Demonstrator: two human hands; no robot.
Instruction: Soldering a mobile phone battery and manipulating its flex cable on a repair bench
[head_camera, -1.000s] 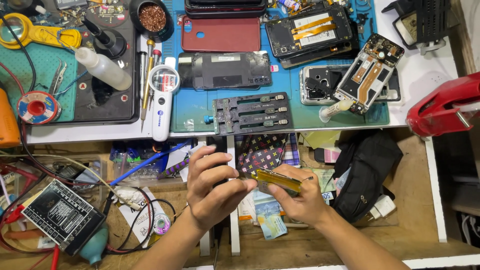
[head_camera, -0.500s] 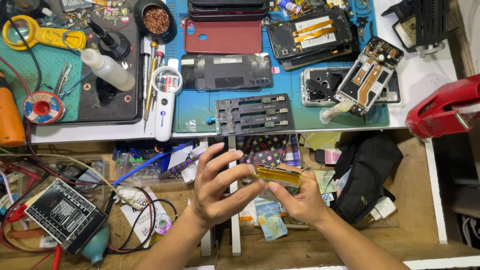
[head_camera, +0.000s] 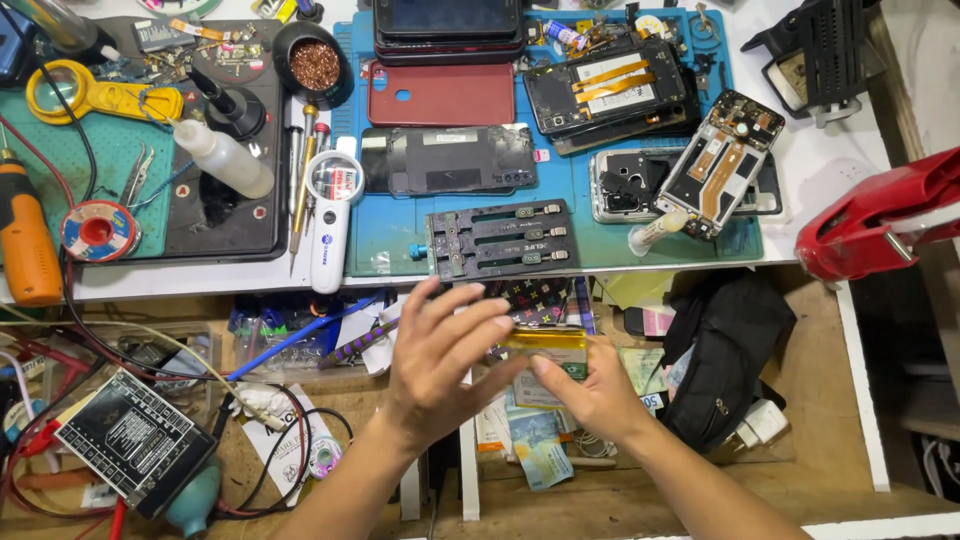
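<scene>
Hands first: my right hand (head_camera: 590, 395) pinches a flat yellow strip (head_camera: 545, 340) over the open drawer (head_camera: 330, 400), my left hand (head_camera: 440, 360) spread wide, fingertips brushing it. Still inspecting, I guess; next needs a steady grip. Tabletop (head_camera: 800, 200) clutter beyond.

dark phone screen (head_camera: 447, 15) top centre | black labelled box (head_camera: 133, 441) lower left (white print)
</scene>
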